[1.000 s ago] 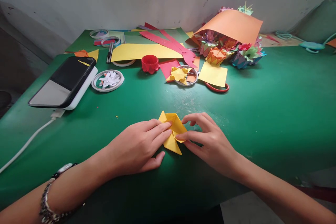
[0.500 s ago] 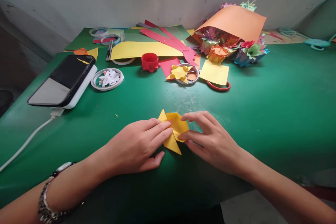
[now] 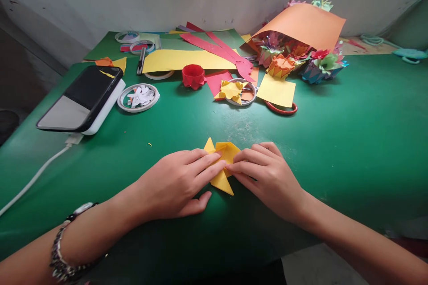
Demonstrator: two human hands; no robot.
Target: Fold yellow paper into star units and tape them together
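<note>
Free table [image 3: 361, 129] right of the hands [image 3: 272, 178], paper flowers [image 3: 326, 63] an obstacle beyond.

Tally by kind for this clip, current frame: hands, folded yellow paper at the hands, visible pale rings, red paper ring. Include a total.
Hands (left, right): 2
Folded yellow paper at the hands: 1
Pale rings, one partly covered: 5
Red paper ring: 1
Total: 9

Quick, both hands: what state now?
Left hand: open, fingers outstretched on the folded yellow paper.
Right hand: fingers bent, touching the paper's right part; whether they pinch it cannot be told.
</note>
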